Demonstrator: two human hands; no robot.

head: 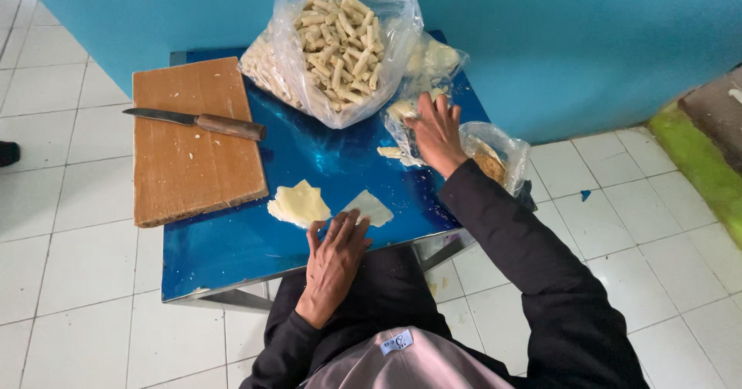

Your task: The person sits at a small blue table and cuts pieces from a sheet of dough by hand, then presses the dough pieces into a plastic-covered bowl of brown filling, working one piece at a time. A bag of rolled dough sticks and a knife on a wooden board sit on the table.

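Observation:
My left hand (335,259) rests flat on the blue table (232,242) near its front edge, fingertips touching the corner of a single pale dough sheet (371,206). Beside that sheet lies a small stack of pale square dough sheets (297,203). My right hand (437,132) reaches forward into a small clear plastic bag (410,107) holding pale filling pieces; its fingers are curled inside the bag and what they hold is hidden. A loose pale piece (389,151) lies on the table by that bag.
A wooden cutting board (189,165) with a wooden-handled knife (197,120) lies at the table's left. A large clear bag of rolled pale sticks (340,45) stands at the back. Another bag with brownish filling (495,157) sits at the right edge. Teal wall behind, white floor tiles around.

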